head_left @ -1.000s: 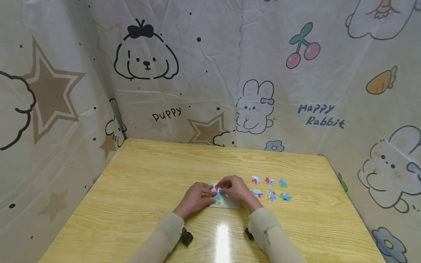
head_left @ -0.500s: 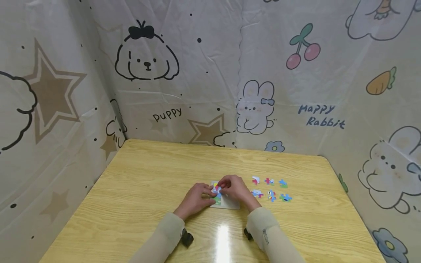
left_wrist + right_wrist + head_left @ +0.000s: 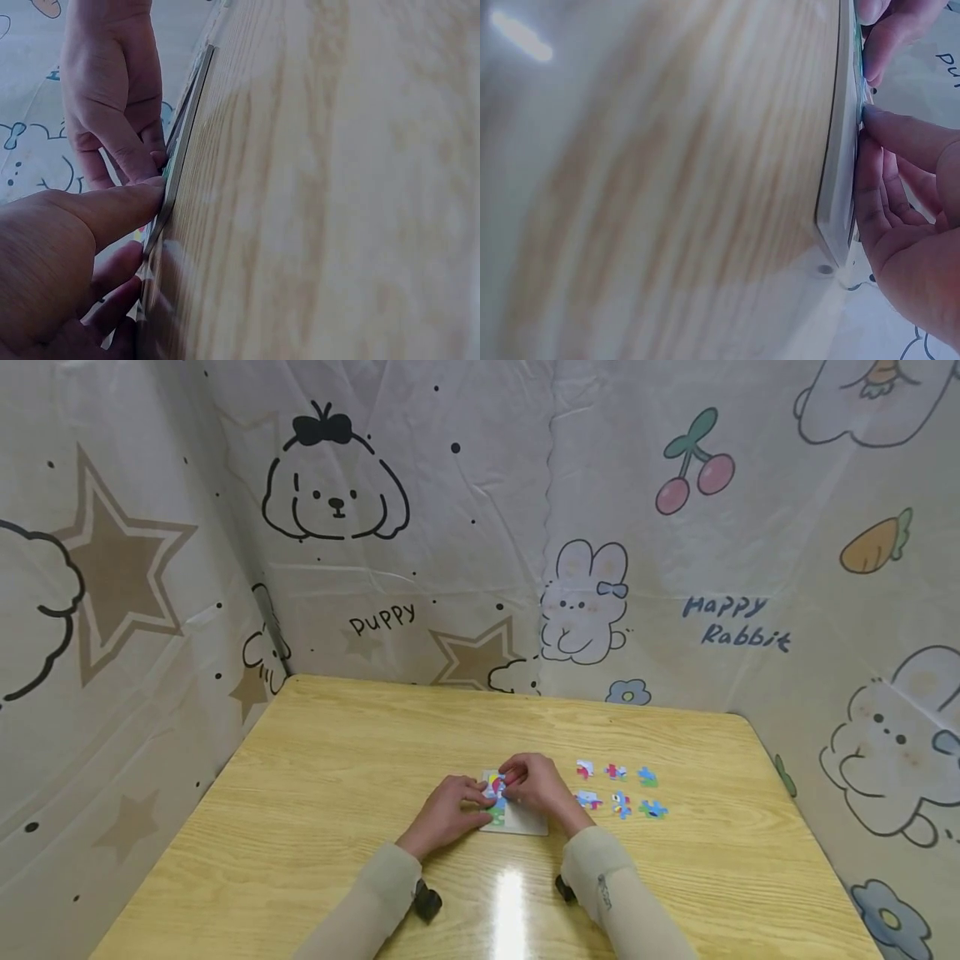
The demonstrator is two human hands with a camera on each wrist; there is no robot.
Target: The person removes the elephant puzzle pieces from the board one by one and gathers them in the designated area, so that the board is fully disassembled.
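A pale, flat puzzle board (image 3: 528, 824) lies between both hands on the table, joined puzzle pieces (image 3: 496, 817) along its left side. My left hand (image 3: 450, 806) rests at the board's left edge, thumb and fingers stretched onto the pieces. With thumb and fingertips, my right hand (image 3: 538, 783) pinches a red and blue puzzle piece (image 3: 497, 787) at the upper left of the board; the fingers partly hide it. The left wrist view shows the board's edge (image 3: 185, 142) side-on, the left thumb touching it. In the right wrist view the right thumb meets the board's top (image 3: 838, 180).
Several loose puzzle pieces (image 3: 621, 804) lie in two rows right of the board. The wooden table (image 3: 360, 735) reaches back to a patterned cloth (image 3: 465, 543) that hangs behind and at both sides.
My right hand has shifted slightly away from me, its thumb and index finger a little further apart over the pieces. The left hand has stayed nearly still; the loose pieces have not moved.
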